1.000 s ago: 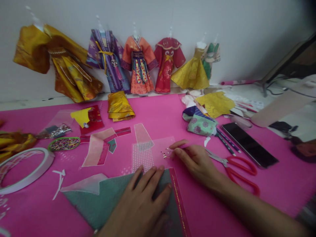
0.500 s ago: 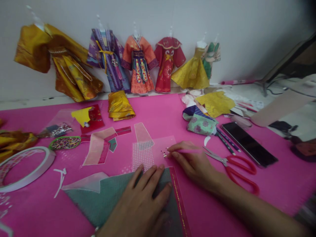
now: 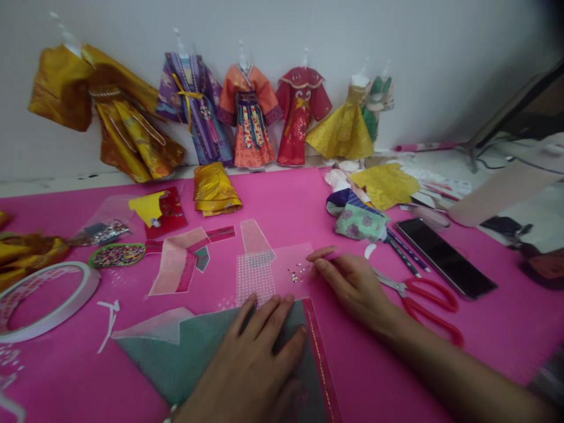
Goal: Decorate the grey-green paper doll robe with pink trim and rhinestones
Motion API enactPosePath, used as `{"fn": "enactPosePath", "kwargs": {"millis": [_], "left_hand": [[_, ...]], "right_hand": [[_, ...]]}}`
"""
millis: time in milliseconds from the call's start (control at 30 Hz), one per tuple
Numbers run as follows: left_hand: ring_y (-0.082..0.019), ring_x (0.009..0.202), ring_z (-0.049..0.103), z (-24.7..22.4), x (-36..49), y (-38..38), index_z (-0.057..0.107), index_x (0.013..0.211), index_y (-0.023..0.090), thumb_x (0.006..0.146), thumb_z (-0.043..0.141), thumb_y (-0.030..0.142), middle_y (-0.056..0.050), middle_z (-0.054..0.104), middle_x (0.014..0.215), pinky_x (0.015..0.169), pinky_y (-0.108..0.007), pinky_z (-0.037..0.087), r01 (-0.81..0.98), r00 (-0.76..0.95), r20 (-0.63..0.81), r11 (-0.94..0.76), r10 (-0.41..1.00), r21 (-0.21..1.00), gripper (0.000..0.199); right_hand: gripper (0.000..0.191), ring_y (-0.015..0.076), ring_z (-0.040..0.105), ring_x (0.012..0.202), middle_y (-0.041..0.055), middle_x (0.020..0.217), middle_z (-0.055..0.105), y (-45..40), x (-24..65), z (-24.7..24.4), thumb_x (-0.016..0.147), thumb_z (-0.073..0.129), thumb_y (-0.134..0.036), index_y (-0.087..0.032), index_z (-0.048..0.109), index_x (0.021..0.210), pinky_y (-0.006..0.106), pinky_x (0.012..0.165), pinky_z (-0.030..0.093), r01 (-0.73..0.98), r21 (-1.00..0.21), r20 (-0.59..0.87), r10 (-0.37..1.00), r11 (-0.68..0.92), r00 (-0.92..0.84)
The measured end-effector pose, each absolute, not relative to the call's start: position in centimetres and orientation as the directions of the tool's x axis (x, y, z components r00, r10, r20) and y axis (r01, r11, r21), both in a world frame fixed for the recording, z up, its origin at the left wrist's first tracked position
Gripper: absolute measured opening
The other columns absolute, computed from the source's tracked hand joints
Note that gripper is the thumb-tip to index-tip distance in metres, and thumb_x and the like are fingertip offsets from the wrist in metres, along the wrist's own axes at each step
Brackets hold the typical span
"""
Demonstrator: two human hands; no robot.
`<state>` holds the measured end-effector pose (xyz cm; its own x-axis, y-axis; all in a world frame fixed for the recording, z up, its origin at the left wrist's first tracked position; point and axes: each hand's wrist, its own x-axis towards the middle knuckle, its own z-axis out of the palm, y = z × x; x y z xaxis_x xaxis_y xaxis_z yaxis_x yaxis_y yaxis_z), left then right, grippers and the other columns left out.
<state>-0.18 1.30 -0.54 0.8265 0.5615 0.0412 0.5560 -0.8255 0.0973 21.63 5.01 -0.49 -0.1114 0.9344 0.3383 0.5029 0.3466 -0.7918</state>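
My left hand (image 3: 253, 355) lies flat, fingers a little spread, on a piece of green cloth (image 3: 163, 358) with a red strip (image 3: 321, 358) stitched in yellow along its right edge. My right hand (image 3: 352, 285) hovers at the right edge of a clear plastic sheet (image 3: 304, 254), its thumb and forefinger pinched together. Whatever may be between those fingertips is too small to make out. Beside them, tiny shiny beads (image 3: 295, 275) lie scattered on the sheet. A sheet with rows of white dots (image 3: 255, 281) is just left of the beads.
Red-handled scissors (image 3: 432, 294) and a phone (image 3: 445, 257) lie right of my right hand. Cut cloth pieces (image 3: 170, 261), a tray of beads (image 3: 118, 255) and a tape roll (image 3: 86, 299) are on the left. Small dressed figures (image 3: 251, 117) stand along the wall.
My right hand has drawn slightly right, off the beads, which now show more fully and look more spread out. The left hand stays on the green cloth.
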Motion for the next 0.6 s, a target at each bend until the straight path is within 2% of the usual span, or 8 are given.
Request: {"fn": "enactPosePath", "kwargs": {"millis": [100,267,600], "left_hand": [[-0.033,0.126,0.041,-0.76,-0.26,1.22,0.049,0.125,0.025,0.078,0.062,0.032,-0.015,0.046,0.138,0.102,-0.058,0.031,0.552,0.826,0.071,-0.828,0.559,0.097,0.049],[-0.032,0.127,0.040,-1.03,-0.36,1.15,0.050,0.126,0.026,0.081,0.060,0.034,-0.013,0.045,0.139,0.103,-0.057,0.030,0.555,0.819,0.094,-0.823,0.566,0.120,0.047],[-0.033,0.127,0.040,-1.04,-0.36,1.25,0.048,0.126,0.025,0.080,0.061,0.033,-0.014,0.046,0.138,0.102,-0.058,0.031,0.546,0.828,0.083,-0.831,0.555,0.107,0.049]], "right_hand": [[0.013,0.0139,0.062,0.076,0.0010,0.083,0.068,4.99,21.55,-0.57,0.092,0.050,-0.023,-0.019,0.063,0.088,0.025,0.069,0.047,0.519,-0.770,0.351,0.926,0.371,-0.142],[0.014,0.0135,0.059,0.070,0.0009,0.078,0.065,4.92,21.28,-0.77,0.092,0.051,-0.023,-0.017,0.062,0.085,0.025,0.065,0.043,0.566,-0.743,0.300,0.933,0.358,-0.197],[0.014,0.0145,0.059,0.075,0.0035,0.081,0.066,5.03,21.11,-1.06,0.091,0.052,-0.020,-0.015,0.063,0.085,0.025,0.069,0.043,0.585,-0.729,0.285,0.934,0.357,-0.215]]}}
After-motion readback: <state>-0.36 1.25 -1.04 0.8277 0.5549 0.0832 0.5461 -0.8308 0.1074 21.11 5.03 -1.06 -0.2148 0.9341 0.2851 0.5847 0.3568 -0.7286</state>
